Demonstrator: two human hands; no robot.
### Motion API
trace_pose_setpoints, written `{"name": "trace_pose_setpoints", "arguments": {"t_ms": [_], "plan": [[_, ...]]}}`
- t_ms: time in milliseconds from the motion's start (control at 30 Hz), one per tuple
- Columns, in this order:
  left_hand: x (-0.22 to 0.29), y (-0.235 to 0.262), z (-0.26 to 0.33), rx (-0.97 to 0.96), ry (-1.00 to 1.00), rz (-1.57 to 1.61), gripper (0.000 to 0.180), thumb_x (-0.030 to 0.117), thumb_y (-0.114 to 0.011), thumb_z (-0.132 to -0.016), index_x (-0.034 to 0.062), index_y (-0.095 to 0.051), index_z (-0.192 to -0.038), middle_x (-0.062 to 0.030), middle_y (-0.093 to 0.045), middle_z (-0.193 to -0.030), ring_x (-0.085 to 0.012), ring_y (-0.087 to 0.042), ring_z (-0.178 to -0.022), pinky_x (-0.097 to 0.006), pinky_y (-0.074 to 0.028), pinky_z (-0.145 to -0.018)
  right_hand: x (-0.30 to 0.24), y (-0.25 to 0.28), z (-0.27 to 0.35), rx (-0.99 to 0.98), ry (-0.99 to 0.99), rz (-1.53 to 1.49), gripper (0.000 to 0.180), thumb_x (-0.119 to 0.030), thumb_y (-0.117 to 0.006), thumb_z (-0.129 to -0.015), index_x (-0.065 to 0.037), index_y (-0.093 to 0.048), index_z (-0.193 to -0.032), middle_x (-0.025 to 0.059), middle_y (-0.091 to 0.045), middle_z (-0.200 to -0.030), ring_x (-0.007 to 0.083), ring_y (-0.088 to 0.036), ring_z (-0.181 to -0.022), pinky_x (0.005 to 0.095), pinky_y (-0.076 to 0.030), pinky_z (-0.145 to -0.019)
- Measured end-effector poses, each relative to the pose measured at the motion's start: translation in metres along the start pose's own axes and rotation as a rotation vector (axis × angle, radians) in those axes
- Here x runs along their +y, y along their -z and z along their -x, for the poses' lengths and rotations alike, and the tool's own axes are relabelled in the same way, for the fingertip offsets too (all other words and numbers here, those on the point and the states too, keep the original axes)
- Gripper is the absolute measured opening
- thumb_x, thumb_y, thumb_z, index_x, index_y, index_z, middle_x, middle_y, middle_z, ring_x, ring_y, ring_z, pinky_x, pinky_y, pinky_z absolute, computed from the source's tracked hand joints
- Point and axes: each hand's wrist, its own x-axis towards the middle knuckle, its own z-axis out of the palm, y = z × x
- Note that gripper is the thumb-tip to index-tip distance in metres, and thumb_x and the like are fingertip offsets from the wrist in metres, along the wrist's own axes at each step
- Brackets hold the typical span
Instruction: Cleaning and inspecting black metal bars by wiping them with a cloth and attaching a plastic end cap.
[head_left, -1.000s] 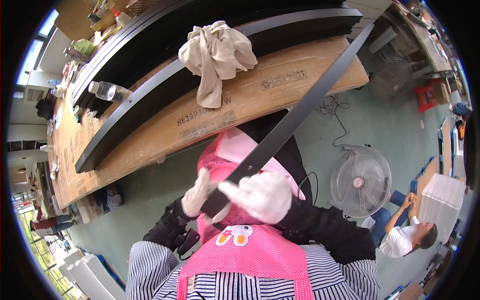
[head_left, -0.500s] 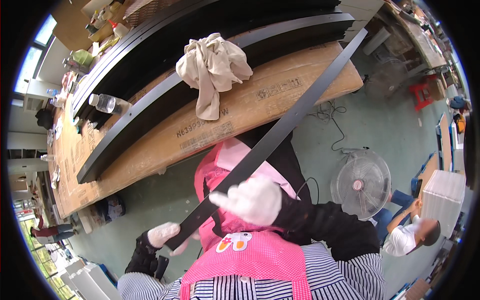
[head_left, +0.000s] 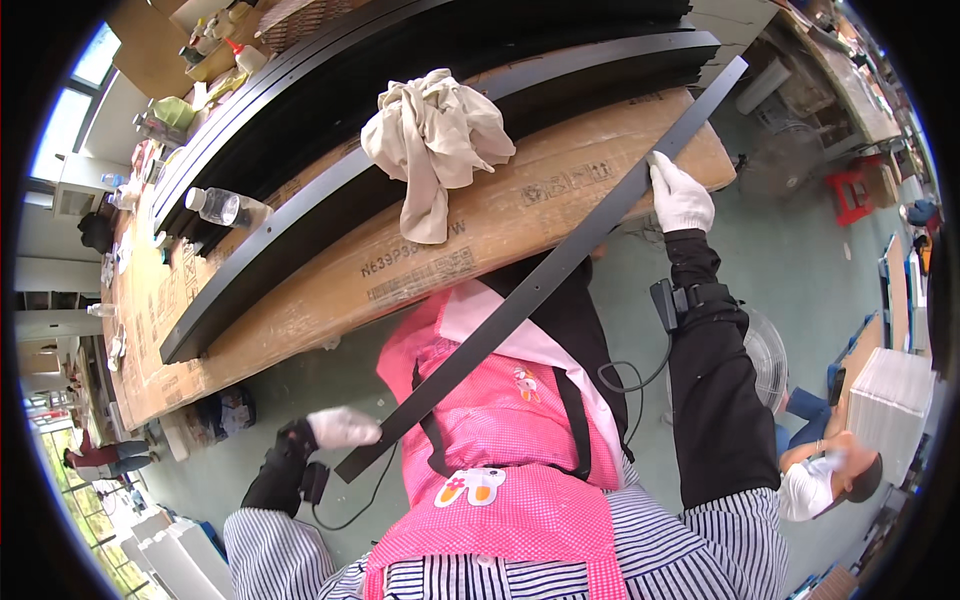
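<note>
- Strip (head_left: 535, 290): black, narrow, small holes along its face; runs diagonally from lower left to upper right, crossing above the pink apron (head_left: 485, 400); far part passes over right end of the table (head_left: 290, 365); can't tell if it touches there.
- Right hand (head_left: 682, 198): white glove, arm stretched out; fingers clamped on the strip's edge toward its far end.
- Left hand (head_left: 343, 428): white glove, at the strip's left edge, just short of the near end; slightly blurred, can't tell if fingers are pinched on it or only touching.
- Both wrists carry small black devices; cable (head_left: 640, 380) runs down from the right one.
- Table: brown cardboard covering with printing; black rail (head_left: 245, 265) lies along it, curved by the lens; beige cloth (head_left: 435, 140) bunched on top of that rail; clear bottle (head_left: 228, 207) just beside the rail's left part; more black rails (head_left: 330, 90) grouped behind.
- Floor, right side: fan (head_left: 765, 360), partly hidden by the right forearm; red stool (head_left: 850, 197) farther up; seated person (head_left: 815, 485) in white top, near white stack (head_left: 882, 400).
</note>
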Motion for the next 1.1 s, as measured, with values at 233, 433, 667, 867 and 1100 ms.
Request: {"name": "trace_pose_setpoints", "arguments": {"t_ms": [233, 433, 667, 867, 1100], "plan": [[0.199, 0.019, -0.114, 0.097, -0.213, 0.668, 0.047, 0.046, -0.057, -0.109, 0.0014, -0.069, -0.116, -0.0079, -0.073, -0.088, -0.0158, -0.071, -0.077, -0.031, -0.058, -0.074, -0.049, 0.026, 0.027, -0.339, -0.415, -0.655, 0.033, -0.032, -0.071, -0.099, -0.012, -0.077, -0.125, 0.0165, -0.078, -0.108, 0.0283, -0.076, -0.094, 0.0353, -0.058, -0.084], [0.223, -0.002, -0.123, 0.113, -0.133, 0.664, 0.045, 0.047, -0.055, -0.109, 0.003, -0.067, -0.112, -0.0049, -0.064, -0.071, -0.0144, -0.063, -0.057, -0.029, -0.053, -0.054, -0.089, 0.05, 0.129, -0.343, 0.254, -0.652, 0.022, -0.015, -0.074, -0.093, -0.011, -0.079, -0.114, 0.0108, -0.072, -0.087, 0.0236, -0.071, -0.076, 0.0331, -0.054, -0.066], [0.222, -0.021, -0.116, 0.184, -0.112, 0.722, 0.041, 0.043, -0.056, -0.109, 0.0039, -0.063, -0.103, -0.0041, -0.062, -0.069, -0.0135, -0.058, -0.054, -0.028, -0.049, -0.052, -0.089, 0.064, 0.14, -0.368, 0.208, -0.624, 0.023, -0.011, -0.075, -0.092, -0.011, -0.079, -0.114, 0.0078, -0.065, -0.078, 0.0226, -0.065, -0.067, 0.0344, -0.051, -0.062], [0.22, -0.029, -0.121, 0.188, -0.104, 0.705, 0.042, 0.044, -0.056, -0.109, 0.0032, -0.063, -0.102, -0.0033, -0.06, -0.069, -0.0126, -0.057, -0.054, -0.028, -0.048, -0.051, -0.091, 0.066, 0.149, -0.432, 0.243, -0.606, 0.022, -0.011, -0.073, -0.093, -0.013, -0.079, -0.115, 0.0066, -0.066, -0.081, 0.0231, -0.067, -0.069, 0.0339, -0.051, -0.063], [0.222, -0.031, -0.122, 0.184, -0.094, 0.702, 0.042, 0.043, -0.055, -0.109, 0.002, -0.062, -0.102, -0.0035, -0.058, -0.069, -0.0125, -0.055, -0.053, -0.028, -0.048, -0.051, -0.096, 0.067, 0.156, -0.36, 0.257, -0.531, 0.021, -0.013, -0.074, -0.093, -0.015, -0.079, -0.113, 0.0055, -0.065, -0.079, 0.0252, -0.067, -0.068, 0.0355, -0.052, -0.061]]}}
